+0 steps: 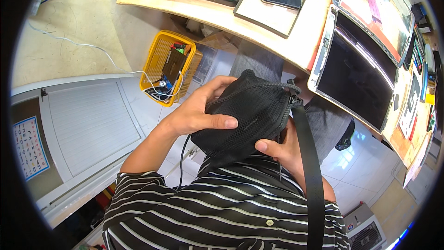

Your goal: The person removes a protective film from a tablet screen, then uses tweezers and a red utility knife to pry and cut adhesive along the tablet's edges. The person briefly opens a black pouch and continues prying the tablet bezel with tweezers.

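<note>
A colourful rectangular chart (pixel 29 147) is hanging low at far left, beside a white panelled door (pixel 88 129). A yellow plastic basket (pixel 159 62) is sitting on the floor, holding dark items. At centre, the left hand (pixel 196 111) is clamping a black mesh pouch (pixel 249 115) against the chest while the right hand (pixel 282 150) is supporting it from beneath, thumb on top. Steadying it with both palms seems wise. Its strap (pixel 307 166) is trailing downward. Laptops (pixel 358 65) are lying open on a wooden bench at right.
</note>
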`<move>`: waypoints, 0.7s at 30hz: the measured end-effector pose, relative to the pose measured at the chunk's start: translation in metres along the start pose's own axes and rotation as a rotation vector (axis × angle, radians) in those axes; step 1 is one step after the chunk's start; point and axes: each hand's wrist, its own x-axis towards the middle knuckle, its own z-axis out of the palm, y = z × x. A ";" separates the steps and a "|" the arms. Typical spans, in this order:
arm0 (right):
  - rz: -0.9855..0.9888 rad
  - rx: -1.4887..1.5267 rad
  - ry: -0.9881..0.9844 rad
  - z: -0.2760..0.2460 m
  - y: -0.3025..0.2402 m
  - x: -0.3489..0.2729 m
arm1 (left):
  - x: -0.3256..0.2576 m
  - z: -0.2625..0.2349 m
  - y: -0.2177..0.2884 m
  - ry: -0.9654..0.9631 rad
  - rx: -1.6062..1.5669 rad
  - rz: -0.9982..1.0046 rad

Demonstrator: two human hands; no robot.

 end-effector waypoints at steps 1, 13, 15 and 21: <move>0.007 0.003 -0.039 -0.002 -0.002 -0.001 | 0.000 0.000 0.001 -0.022 0.003 -0.019; -0.079 0.164 -0.153 -0.008 0.001 0.008 | -0.008 0.011 0.027 0.002 0.227 0.043; -0.064 0.270 -0.169 -0.007 0.000 0.011 | -0.009 0.013 0.035 -0.002 0.251 0.069; -0.042 0.294 -0.220 -0.007 0.003 0.019 | -0.011 0.019 0.050 0.013 0.221 0.047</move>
